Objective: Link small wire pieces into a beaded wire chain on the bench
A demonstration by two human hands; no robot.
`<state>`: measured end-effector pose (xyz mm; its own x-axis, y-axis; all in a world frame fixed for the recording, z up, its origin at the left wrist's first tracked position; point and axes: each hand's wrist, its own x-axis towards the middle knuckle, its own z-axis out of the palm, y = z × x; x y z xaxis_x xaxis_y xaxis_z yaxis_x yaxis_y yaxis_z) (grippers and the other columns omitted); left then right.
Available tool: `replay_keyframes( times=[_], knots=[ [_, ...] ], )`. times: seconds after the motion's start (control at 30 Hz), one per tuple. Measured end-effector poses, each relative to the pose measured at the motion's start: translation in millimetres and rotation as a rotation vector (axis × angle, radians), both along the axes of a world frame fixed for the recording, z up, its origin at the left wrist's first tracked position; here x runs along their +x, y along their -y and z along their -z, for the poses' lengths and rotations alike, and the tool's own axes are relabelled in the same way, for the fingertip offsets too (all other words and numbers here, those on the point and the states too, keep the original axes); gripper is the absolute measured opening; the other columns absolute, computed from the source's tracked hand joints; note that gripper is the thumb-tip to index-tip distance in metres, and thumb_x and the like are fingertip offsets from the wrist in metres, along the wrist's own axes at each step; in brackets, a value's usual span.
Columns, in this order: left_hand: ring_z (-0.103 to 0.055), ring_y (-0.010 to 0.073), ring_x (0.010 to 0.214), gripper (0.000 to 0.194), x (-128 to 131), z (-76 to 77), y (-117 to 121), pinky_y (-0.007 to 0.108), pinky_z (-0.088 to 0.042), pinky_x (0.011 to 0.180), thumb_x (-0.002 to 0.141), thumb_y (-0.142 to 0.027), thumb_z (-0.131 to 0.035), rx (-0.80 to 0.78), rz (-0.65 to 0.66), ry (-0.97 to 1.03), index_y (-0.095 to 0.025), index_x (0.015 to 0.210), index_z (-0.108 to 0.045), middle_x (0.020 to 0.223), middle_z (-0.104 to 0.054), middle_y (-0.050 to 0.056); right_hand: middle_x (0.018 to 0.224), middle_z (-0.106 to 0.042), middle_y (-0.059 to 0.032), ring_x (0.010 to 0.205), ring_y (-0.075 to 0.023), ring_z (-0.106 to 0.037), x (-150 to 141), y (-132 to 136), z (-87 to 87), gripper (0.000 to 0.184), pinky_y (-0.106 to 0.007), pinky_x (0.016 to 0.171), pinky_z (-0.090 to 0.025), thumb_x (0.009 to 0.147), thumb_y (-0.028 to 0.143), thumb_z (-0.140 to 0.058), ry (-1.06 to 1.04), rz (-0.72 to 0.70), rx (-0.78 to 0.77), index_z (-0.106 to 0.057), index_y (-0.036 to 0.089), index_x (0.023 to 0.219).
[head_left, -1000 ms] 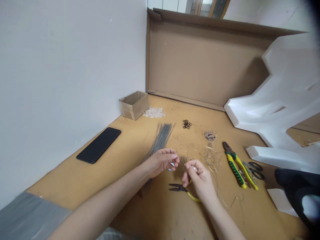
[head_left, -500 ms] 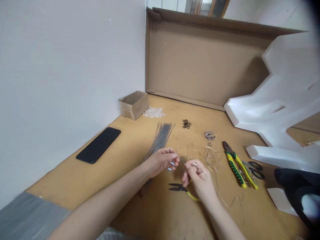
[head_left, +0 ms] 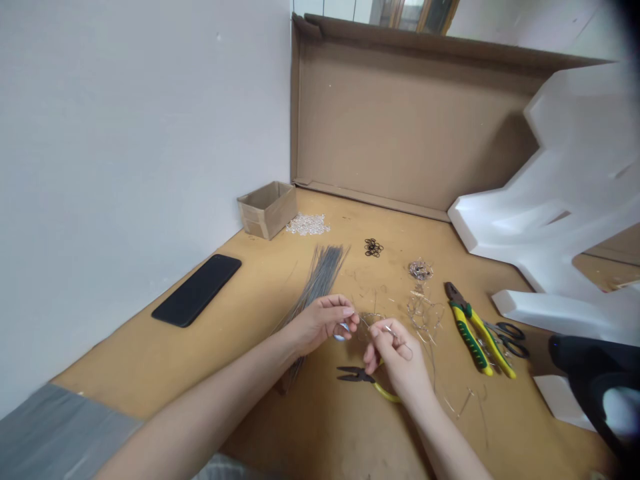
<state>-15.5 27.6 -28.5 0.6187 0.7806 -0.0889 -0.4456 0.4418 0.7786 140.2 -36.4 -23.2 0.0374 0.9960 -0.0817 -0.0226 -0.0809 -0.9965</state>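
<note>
A thin piece of wire spans the small gap between my two hands. My left hand pinches one end between thumb and fingertips, above the lower part of a bundle of grey wires. Closed on the other end is my right hand, with a curved bit of wire showing over its fingers. A small blue-white thing shows under my left fingers; I cannot make out what it is. Under my right hand lie needle-nose pliers with yellow handles, partly hidden.
Right of my hands lie tangled wire, a coil of wire rings, green-yellow pliers and scissors. Farther back are black rings, clear beads and a cardboard box. A black phone lies left, and white foam stands right.
Both hands stay almost in place. The curved wire end over my right hand has turned slightly, and the blue-white thing under my left fingers has shifted a little.
</note>
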Motion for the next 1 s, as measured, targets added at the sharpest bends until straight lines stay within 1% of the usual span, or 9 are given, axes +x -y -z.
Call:
replay_keyframes(
  times=[0.13,0.3,0.4,0.7,0.87,1.0],
  knots=[
    [-0.058,0.0088,0.059,0.017,0.4,-1.8,1.3,0.019,-0.047,0.053,0.069,-0.024,-0.068,0.015,-0.023,-0.025,-0.011,0.072,-0.057,0.069,-0.063,0.002,0.044,-0.059,0.0042,0.033,-0.0087,-0.052,-0.2,0.7,-1.2,0.028,-0.017,0.038,-0.041,0.077,0.045,-0.056,0.007,0.003,-0.002,-0.048,0.018,0.074],
    [-0.059,0.0095,0.057,0.019,2.7,-4.4,3.8,0.021,-0.048,0.054,0.068,-0.026,-0.069,0.088,-0.114,-0.092,-0.012,0.071,-0.057,0.067,-0.064,0.002,0.043,-0.058,0.0049,0.033,-0.0087,-0.052,-1.4,1.1,-4.0,0.028,-0.018,0.038,-0.042,0.077,0.045,-0.056,0.006,0.017,-0.009,-0.048,0.018,0.073],
    [-0.059,0.0096,0.057,0.020,3.7,-5.7,4.9,0.022,-0.047,0.054,0.068,-0.028,-0.069,0.117,-0.145,-0.120,-0.012,0.071,-0.057,0.067,-0.065,0.001,0.043,-0.058,0.0049,0.033,-0.0087,-0.052,-1.7,1.1,-3.8,0.028,-0.017,0.038,-0.042,0.077,0.044,-0.056,0.000,0.017,-0.005,-0.048,0.018,0.074],
    [-0.059,0.0097,0.055,0.021,3.6,-4.6,5.1,0.022,-0.047,0.055,0.068,-0.029,-0.069,0.124,-0.161,-0.128,-0.013,0.071,-0.057,0.067,-0.065,0.001,0.043,-0.058,0.0052,0.032,-0.0091,-0.052,-2.2,0.3,-1.1,0.026,-0.017,0.037,-0.041,0.077,0.043,-0.056,-0.006,0.016,-0.005,-0.048,0.018,0.073],
    [-0.060,0.0098,0.056,0.019,3.6,-2.4,5.6,0.023,-0.049,0.057,0.070,-0.029,-0.067,0.194,-0.189,-0.156,-0.013,0.073,-0.057,0.068,-0.066,0.002,0.042,-0.057,0.0054,0.032,-0.0096,-0.052,-2.6,0.3,-1.1,0.027,-0.018,0.037,-0.041,0.077,0.044,-0.056,0.007,0.032,-0.001,-0.048,0.019,0.073],
    [-0.060,0.0096,0.056,0.020,4.5,-4.2,7.2,0.023,-0.049,0.057,0.070,-0.029,-0.067,0.235,-0.221,-0.193,-0.012,0.073,-0.057,0.068,-0.066,0.002,0.043,-0.058,0.0051,0.033,-0.0097,-0.052,-2.4,1.0,-2.1,0.028,-0.018,0.038,-0.041,0.077,0.045,-0.056,0.010,0.022,-0.008,-0.048,0.018,0.073]
  ],
)
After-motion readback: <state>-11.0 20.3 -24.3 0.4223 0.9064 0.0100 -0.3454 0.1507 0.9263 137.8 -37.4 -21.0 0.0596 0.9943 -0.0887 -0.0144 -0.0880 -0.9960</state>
